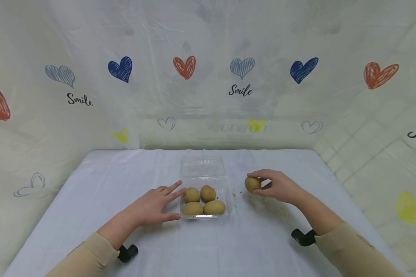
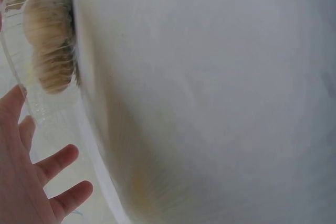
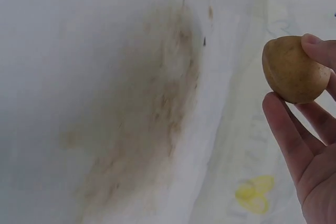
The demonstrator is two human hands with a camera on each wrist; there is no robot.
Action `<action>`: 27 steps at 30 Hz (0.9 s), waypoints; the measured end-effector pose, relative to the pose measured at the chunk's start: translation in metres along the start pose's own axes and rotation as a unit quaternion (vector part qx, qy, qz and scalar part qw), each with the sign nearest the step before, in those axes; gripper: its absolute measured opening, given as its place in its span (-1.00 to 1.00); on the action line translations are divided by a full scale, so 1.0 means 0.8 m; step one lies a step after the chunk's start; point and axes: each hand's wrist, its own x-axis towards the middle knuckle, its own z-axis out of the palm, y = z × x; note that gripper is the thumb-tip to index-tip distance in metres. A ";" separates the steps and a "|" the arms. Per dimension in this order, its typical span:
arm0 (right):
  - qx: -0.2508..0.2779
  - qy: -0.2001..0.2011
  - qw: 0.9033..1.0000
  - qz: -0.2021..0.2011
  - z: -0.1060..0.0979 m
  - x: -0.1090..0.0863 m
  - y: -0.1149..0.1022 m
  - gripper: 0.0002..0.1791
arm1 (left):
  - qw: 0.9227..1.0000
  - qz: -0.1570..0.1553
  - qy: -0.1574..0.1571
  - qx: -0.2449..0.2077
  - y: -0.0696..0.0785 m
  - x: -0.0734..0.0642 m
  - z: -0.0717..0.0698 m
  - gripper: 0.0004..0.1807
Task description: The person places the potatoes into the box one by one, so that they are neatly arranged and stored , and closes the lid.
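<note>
A clear plastic clamshell box [image 1: 230,200] lies on the table with its lid [image 1: 202,167] folded back. Inside sit several potatoes [image 1: 214,207] in two rows. My left hand [image 1: 153,206] rests against the box's left side, fingers spread and fairly straight, with the thumb at the near corner. In the left wrist view the ribbed box wall [image 2: 50,40] shows potatoes through it, close to the fingertips. To the right of the box, my right hand [image 1: 279,186] pinches a single potato [image 3: 294,70] between thumb and fingers, held above the table.
A white cloth covers the table [image 1: 263,246]. Brown dirt smudges [image 3: 157,108] and crumbs mark it under the right hand. Behind stands a pale curtain [image 1: 208,104] printed with hearts and writing.
</note>
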 end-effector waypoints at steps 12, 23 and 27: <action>0.017 -0.026 0.996 -0.085 0.033 0.046 -0.045 -0.47 | 1.000 0.001 0.004 -0.004 0.001 -0.002 -0.001 -0.11; -0.072 -0.041 0.994 -0.076 0.060 0.062 -0.063 -0.47 | 1.000 0.001 0.003 0.000 0.002 -0.001 -0.001 -0.11; -0.134 -0.036 0.988 -0.074 0.067 0.063 -0.066 -0.46 | 1.000 -0.001 0.001 0.001 0.003 -0.001 -0.002 -0.11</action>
